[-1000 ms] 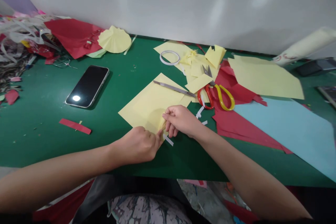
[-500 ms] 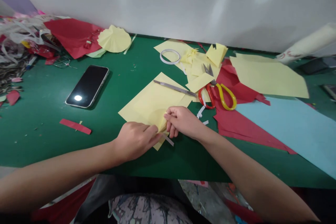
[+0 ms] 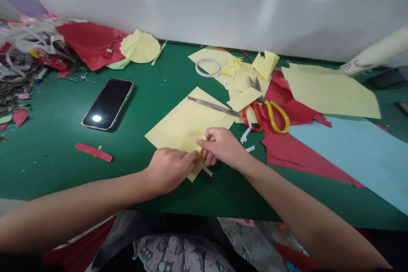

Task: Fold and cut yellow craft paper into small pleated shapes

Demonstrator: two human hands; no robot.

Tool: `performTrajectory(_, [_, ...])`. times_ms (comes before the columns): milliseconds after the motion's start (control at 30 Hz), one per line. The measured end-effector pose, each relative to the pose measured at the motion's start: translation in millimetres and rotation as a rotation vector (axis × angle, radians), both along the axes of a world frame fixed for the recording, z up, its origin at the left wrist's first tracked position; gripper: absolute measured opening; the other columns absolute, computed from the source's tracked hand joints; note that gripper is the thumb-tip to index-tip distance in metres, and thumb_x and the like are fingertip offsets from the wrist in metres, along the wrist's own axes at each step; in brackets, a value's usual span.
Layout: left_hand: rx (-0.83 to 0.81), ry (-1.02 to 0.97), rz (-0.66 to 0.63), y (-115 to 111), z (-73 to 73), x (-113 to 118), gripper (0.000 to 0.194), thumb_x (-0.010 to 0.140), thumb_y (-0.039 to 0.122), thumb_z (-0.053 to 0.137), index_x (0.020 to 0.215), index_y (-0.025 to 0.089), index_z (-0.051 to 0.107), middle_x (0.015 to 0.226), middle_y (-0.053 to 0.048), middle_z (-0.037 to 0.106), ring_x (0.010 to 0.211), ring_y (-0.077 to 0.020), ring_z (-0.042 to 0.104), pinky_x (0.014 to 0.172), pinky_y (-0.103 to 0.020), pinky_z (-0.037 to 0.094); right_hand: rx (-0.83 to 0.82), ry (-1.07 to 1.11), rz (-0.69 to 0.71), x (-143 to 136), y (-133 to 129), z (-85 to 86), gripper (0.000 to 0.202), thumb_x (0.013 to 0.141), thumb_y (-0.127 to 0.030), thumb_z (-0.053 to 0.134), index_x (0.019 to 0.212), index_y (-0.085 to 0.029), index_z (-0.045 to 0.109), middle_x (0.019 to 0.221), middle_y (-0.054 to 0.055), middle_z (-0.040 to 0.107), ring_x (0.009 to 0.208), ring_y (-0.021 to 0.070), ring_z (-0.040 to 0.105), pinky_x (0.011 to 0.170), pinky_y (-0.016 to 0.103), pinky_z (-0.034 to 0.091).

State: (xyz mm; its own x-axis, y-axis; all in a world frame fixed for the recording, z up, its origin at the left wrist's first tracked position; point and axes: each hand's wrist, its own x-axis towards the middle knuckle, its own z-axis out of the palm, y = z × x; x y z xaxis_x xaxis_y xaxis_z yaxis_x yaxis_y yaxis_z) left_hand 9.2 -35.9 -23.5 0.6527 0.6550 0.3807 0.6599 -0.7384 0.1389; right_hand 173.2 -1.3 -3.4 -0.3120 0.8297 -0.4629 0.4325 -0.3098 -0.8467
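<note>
Both hands meet over a yellow paper sheet (image 3: pixel 175 125) lying on the green table. A small folded yellow paper piece (image 3: pixel 199 148) is pinched between them, mostly covered by the fingers. My left hand (image 3: pixel 172 168) is closed on its lower left side, and my right hand (image 3: pixel 219 146) grips it from the right with thumb and fingers. Metal tweezers (image 3: pixel 213 106) rest across the sheet's upper right part. A thin white strip (image 3: pixel 206 170) sticks out below the fingers.
Scissors with red and yellow handles (image 3: pixel 270 114) lie right of the sheet, near a tape roll (image 3: pixel 208 68) and yellow scraps. A phone (image 3: pixel 109 104) lies left. Red paper (image 3: pixel 287 153) and blue paper (image 3: pixel 353 148) cover the right side.
My left hand has shifted slightly right, closer to my right fingertips. The folded yellow piece shows less between the fingers, and the whole view has shifted a little.
</note>
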Motion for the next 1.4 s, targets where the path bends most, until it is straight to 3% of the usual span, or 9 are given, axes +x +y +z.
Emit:
performTrajectory(200, [0.044, 0.119, -0.064, -1.5, -2.6, -1.4, 0.017, 0.082, 0.017, 0.040, 0.093, 0.012, 0.052, 0.048, 0.004, 0.052, 0.040, -0.0099, 0.050, 0.036, -0.022, 0.031, 0.066, -0.091, 0.013, 1.0, 0.3, 0.2, 0.017, 0.074, -0.021, 0.047, 0.060, -0.017, 0.039, 0.046, -0.002, 0.057, 0.028, 0.0055, 0.048, 0.024, 0.012, 0.033])
performTrajectory(367, [0.140, 0.167, -0.092, -5.1, 5.0, -0.1, 0.021, 0.082, 0.011, 0.036, 0.098, 0.008, 0.049, 0.046, 0.004, 0.050, 0.038, -0.0099, 0.047, 0.034, -0.022, 0.028, 0.082, -0.137, 0.016, -0.9, -0.3, 4.7, 0.016, 0.074, -0.018, 0.046, 0.059, -0.017, 0.039, 0.046, -0.002, 0.057, 0.027, 0.0051, 0.047, 0.024, 0.012, 0.032])
performTrajectory(633, [0.209, 0.204, -0.153, -9.1, 0.9, 1.8, 0.030, 0.079, 0.009, 0.041, 0.108, 0.006, 0.044, 0.047, 0.004, 0.048, 0.040, -0.0104, 0.047, 0.034, -0.022, 0.024, 0.088, -0.131, 0.012, -1.5, -0.4, 3.4, 0.021, 0.077, -0.028, 0.047, 0.061, -0.017, 0.039, 0.044, -0.003, 0.055, 0.025, 0.0036, 0.044, 0.023, 0.012, 0.029])
performTrajectory(800, [0.100, 0.240, -0.142, -10.6, 0.0, 4.7, 0.033, 0.081, 0.012, 0.039, 0.113, 0.004, 0.043, 0.048, 0.002, 0.053, 0.039, -0.0120, 0.050, 0.032, -0.023, 0.025, 0.106, -0.138, 0.031, -1.3, -0.8, 3.5, 0.021, 0.078, -0.027, 0.045, 0.060, -0.017, 0.039, 0.044, -0.004, 0.055, 0.026, 0.0043, 0.045, 0.024, 0.012, 0.030])
performTrajectory(900, [-0.068, 0.236, -0.061, -10.0, 6.3, 7.3, 0.031, 0.083, 0.021, 0.037, 0.110, 0.011, 0.049, 0.048, 0.001, 0.056, 0.037, -0.0131, 0.051, 0.032, -0.023, 0.023, 0.101, -0.139, 0.031, -1.1, -1.2, 5.2, 0.020, 0.077, -0.024, 0.044, 0.059, -0.017, 0.038, 0.043, -0.003, 0.055, 0.026, 0.0044, 0.046, 0.024, 0.012, 0.031])
performTrajectory(1067, [-0.264, 0.184, 0.093, -8.9, 16.5, 7.4, 0.027, 0.082, 0.030, 0.038, 0.072, 0.022, 0.062, 0.047, 0.002, 0.058, 0.037, -0.0111, 0.051, 0.034, -0.021, 0.018, 0.129, -0.123, 0.025, -0.5, -2.1, 4.5, 0.020, 0.076, -0.021, 0.043, 0.058, -0.017, 0.036, 0.044, -0.001, 0.056, 0.027, 0.0048, 0.046, 0.025, 0.012, 0.031])
performTrajectory(1133, [-0.225, 0.176, 0.113, -9.4, 15.9, 6.2, 0.029, 0.082, 0.031, 0.038, 0.068, 0.022, 0.062, 0.044, 0.003, 0.057, 0.036, -0.0109, 0.050, 0.034, -0.021, 0.016, 0.137, -0.116, 0.020, -0.2, -2.1, 2.6, 0.020, 0.076, -0.022, 0.042, 0.058, -0.017, 0.036, 0.045, -0.001, 0.057, 0.028, 0.0056, 0.048, 0.026, 0.012, 0.032])
performTrajectory(1200, [-0.111, 0.172, 0.091, -9.8, 12.8, 4.7, 0.027, 0.083, 0.031, 0.038, 0.078, 0.020, 0.062, 0.042, 0.003, 0.055, 0.035, -0.0106, 0.049, 0.034, -0.020, 0.017, 0.142, -0.117, 0.014, -0.2, -2.2, 1.1, 0.020, 0.077, -0.022, 0.042, 0.058, -0.018, 0.035, 0.045, -0.001, 0.057, 0.028, 0.0061, 0.049, 0.026, 0.012, 0.033])
performTrajectory(1400, [0.253, 0.165, -0.101, -4.8, 2.9, 1.3, 0.021, 0.081, 0.020, 0.042, 0.093, 0.011, 0.056, 0.039, 0.005, 0.047, 0.034, -0.0078, 0.045, 0.034, -0.020, 0.022, 0.160, -0.140, 0.017, -0.9, -2.7, 2.3, 0.019, 0.077, -0.021, 0.041, 0.059, -0.018, 0.034, 0.043, -0.002, 0.056, 0.028, 0.0064, 0.050, 0.027, 0.012, 0.034])
